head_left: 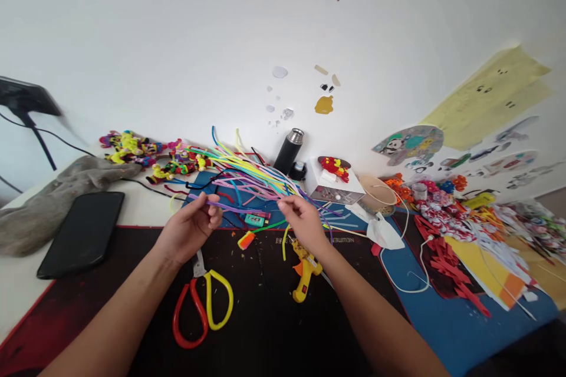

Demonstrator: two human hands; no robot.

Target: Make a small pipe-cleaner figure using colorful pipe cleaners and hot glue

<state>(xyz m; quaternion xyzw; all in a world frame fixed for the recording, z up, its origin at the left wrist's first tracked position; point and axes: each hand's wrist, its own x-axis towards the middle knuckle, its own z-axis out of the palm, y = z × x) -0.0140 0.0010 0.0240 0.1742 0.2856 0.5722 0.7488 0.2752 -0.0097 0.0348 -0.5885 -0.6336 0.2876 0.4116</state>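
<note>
Between my two hands runs a purple pipe cleaner (236, 208), held up over the desk mat. My left hand (188, 230) pinches its left end between thumb and fingers, palm turned inward. At the other end, the fingertips of my right hand (304, 221) are closed together on it. Behind them lies a loose pile of coloured pipe cleaners (252, 174). Scissors (203, 300) with one red and one yellow handle rest below my left hand, their blades partly hidden by it. A yellow glue gun (305, 277) lies beside my right forearm.
A black phone (82, 235) and grey cloth (66, 194) lie at left. Near the wall stand a black thermos (289, 152) and a white box (338, 188). A white cable (411, 290) loops at right, beside red strips (451, 268). Finished pipe-cleaner figures (128, 144) sit at back left.
</note>
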